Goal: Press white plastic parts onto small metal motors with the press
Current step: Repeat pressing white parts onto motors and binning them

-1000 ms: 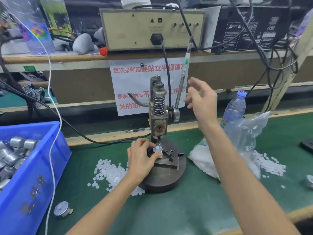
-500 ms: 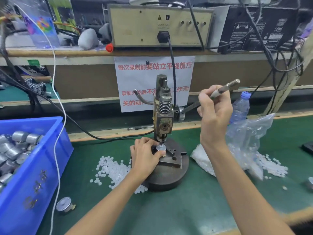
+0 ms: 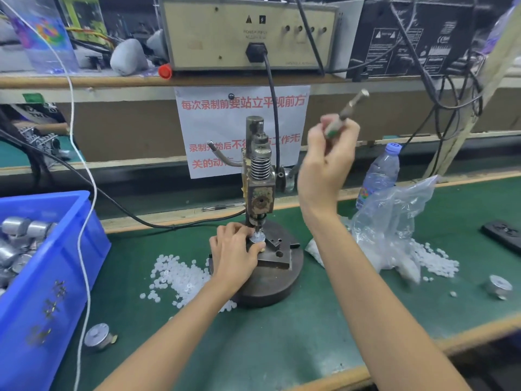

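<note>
You are at the pressing step itself. Your left hand [image 3: 235, 251] rests on the fixture block of the hand press [image 3: 258, 176], and its fingers [image 3: 238, 230] pinch the small metal motor [image 3: 258, 237] seated on that block right under the ram tip. A pale disc shows on top of the motor, probably the white plastic part, though it is too small to be sure. Whether the ram touches it I cannot tell. Your right hand [image 3: 328, 162] is clenched round the press lever [image 3: 348, 112], which points up and to the right. The next move, as I judge it, calls for a steady pull on the lever with the motor held square and your fingertips clear of the ram. More white plastic parts [image 3: 180, 275] lie heaped on the desk [image 3: 282, 342] just left of the press base.
</note>
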Available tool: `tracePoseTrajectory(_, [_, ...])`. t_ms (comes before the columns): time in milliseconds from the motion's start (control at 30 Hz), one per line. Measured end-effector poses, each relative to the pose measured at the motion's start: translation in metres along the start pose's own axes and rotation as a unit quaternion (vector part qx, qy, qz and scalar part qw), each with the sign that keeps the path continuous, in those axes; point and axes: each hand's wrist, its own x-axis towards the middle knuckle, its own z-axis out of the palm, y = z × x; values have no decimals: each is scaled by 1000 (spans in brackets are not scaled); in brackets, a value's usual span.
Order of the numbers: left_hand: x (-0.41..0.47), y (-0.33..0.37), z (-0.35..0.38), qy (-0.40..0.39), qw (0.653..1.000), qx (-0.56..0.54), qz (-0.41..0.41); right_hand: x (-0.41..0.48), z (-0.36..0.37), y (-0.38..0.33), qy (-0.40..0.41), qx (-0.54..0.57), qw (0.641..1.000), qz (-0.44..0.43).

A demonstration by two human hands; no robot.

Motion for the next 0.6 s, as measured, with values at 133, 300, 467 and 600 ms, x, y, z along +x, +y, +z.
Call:
tracePoseTrajectory(133, [-3, 5, -1, -3, 1000, 23, -7, 21, 17, -3, -34, -78, 996, 29])
tracePoseTrajectory(300, [-6, 6, -2, -4, 999, 43, 7, 18, 1, 4, -137, -116, 980, 81])
tracePoseTrajectory(467, [-24, 3, -4, 14, 1000, -3, 25, -47, -55, 37, -171, -141, 964, 148])
tracePoseTrajectory(600, [-62, 31, -3, 44, 988, -122, 81, -93, -104, 49, -204, -126, 933, 269])
